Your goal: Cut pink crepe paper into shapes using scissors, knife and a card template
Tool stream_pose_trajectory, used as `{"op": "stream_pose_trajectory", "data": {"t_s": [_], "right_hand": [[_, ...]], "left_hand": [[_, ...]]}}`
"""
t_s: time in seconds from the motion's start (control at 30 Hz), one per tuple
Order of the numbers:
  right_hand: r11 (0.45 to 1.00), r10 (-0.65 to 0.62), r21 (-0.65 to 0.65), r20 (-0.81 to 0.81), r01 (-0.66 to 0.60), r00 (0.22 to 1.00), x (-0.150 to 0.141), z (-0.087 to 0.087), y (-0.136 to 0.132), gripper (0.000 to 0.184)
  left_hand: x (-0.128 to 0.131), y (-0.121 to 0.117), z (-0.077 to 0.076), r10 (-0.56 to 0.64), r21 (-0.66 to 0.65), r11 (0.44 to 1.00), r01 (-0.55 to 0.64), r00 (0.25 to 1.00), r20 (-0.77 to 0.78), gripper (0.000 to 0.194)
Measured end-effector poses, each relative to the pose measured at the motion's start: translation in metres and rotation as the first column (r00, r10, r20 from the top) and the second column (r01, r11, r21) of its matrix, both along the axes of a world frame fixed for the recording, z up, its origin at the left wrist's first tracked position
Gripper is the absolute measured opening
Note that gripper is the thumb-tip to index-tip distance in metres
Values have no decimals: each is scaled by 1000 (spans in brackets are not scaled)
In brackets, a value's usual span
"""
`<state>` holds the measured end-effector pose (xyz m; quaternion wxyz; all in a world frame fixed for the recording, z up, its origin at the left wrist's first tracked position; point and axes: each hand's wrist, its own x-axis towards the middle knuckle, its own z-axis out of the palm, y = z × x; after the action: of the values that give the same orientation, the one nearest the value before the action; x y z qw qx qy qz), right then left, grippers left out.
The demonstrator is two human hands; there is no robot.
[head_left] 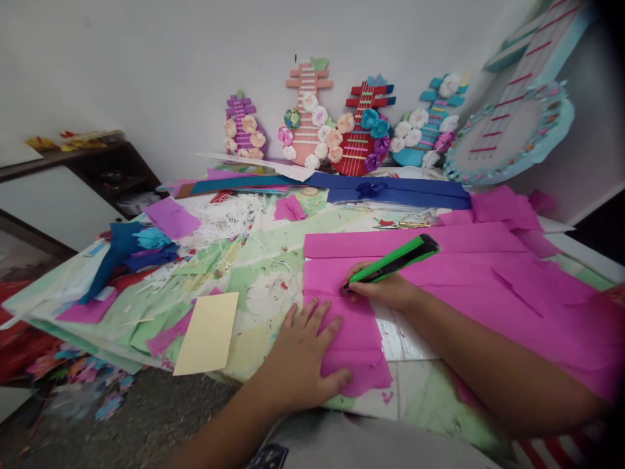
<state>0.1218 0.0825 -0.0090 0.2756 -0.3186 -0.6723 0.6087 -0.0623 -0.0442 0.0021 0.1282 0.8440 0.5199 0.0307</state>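
A green and black utility knife is gripped in my right hand, its lower end down against the magenta crepe paper. My left hand lies with its fingers spread, pressing on the narrower left part of that paper. The paper's lower left piece has a ragged bottom edge. Under it a whitish board or sheet shows between my arms. To the left of my left hand lies a plain cream card.
Decorated paper guitars lean along the wall. Blue paper strips and gold-handled scissors lie at the back. White string and coloured scraps are heaped left. The table's front edge drops to a grey floor.
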Motion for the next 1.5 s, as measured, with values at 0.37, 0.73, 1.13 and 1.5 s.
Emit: {"op": "stream_pose_trajectory", "data": {"t_s": [0.37,0.73,1.13,1.5], "right_hand": [[999,-21,-47,-29,20,999,3,2,1,16],[996,20,-85,-30,-22,999,8,3,1,27],[990,-80,122,63,72,995,7,4,-5,20],[988,-66,142,54,58,996,7,1,-3,22]], "left_hand": [[-1,1,-1,-3,-9,1000,3,1000,23,73],[0,1,-2,-11,23,1000,11,1000,1,71],[0,0,-4,-4,34,999,4,1000,21,69],[0,0,-5,3,35,999,-3,1000,14,69]]}}
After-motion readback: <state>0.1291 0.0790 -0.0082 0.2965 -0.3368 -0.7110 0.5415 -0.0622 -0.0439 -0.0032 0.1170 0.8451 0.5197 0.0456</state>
